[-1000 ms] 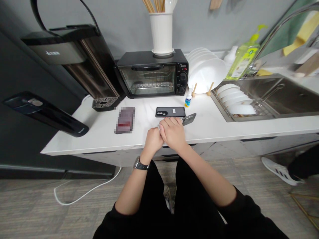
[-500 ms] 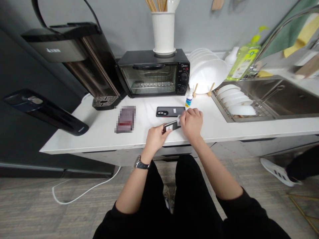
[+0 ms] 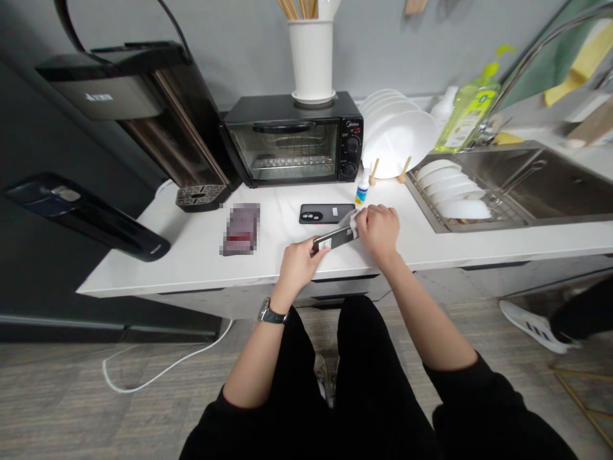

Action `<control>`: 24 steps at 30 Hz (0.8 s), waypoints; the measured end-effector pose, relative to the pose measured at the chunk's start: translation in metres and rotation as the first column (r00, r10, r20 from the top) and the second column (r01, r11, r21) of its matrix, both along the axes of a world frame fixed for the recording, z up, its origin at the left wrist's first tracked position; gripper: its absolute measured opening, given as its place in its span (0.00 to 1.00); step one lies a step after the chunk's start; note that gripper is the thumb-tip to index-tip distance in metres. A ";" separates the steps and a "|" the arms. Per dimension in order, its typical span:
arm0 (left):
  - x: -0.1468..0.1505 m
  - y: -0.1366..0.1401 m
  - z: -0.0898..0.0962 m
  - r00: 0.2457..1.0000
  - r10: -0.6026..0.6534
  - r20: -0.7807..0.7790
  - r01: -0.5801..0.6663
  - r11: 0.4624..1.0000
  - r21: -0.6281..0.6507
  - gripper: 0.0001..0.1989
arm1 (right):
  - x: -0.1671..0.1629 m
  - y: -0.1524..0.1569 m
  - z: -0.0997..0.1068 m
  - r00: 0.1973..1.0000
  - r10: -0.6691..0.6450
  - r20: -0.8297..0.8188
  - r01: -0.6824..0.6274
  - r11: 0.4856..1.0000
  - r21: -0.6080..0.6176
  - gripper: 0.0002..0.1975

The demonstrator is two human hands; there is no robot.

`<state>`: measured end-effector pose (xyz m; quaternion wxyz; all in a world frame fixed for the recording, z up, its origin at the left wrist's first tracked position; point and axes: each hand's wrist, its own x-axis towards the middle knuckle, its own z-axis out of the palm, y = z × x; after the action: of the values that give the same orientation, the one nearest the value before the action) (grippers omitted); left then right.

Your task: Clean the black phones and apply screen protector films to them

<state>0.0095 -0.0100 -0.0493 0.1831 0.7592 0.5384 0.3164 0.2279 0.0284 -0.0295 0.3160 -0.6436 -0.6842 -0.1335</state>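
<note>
Slim dark phone (image 3: 339,237) in the left hand (image 3: 297,263), pale wipe (image 3: 355,220) in the right

The left hand grips the phone's near left end between thumb and fingers, holding it tilted above the front part of the white table (image 3: 191,262). A small white label shows on the phone by the thumb. The right hand (image 3: 380,230) is closed around the crumpled wipe at the phone's other end; its fingertips are hidden.

Just behind the phone, a dark phone case (image 3: 320,214) lies flat on the table. A small spray bottle (image 3: 363,193) stands upright near the right hand. To the left lies a blurred-out flat item (image 3: 242,225). A black toaster oven (image 3: 292,153) stands farther back, beside white plates (image 3: 402,144) upright in a rack.
</note>
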 end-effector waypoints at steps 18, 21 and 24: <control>-0.001 -0.001 0.007 1.000 -0.013 -0.002 0.013 0.999 -0.038 0.08 | -0.022 -0.014 -0.002 0.984 0.176 -0.006 -0.175 0.982 0.076 0.20; 0.000 -0.002 0.006 0.999 0.008 0.038 -0.006 0.999 -0.042 0.08 | 0.001 -0.002 -0.005 0.990 0.011 -0.141 -0.007 1.000 0.028 0.22; 0.000 -0.001 0.004 0.997 0.022 0.068 -0.019 0.999 -0.047 0.09 | -0.004 -0.004 -0.008 0.979 -0.066 -0.191 0.078 0.995 0.054 0.22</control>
<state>0.0096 -0.0115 -0.0450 0.2158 0.7378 0.5470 0.3315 0.2235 0.0242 -0.0375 0.3942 -0.6676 -0.6229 -0.1042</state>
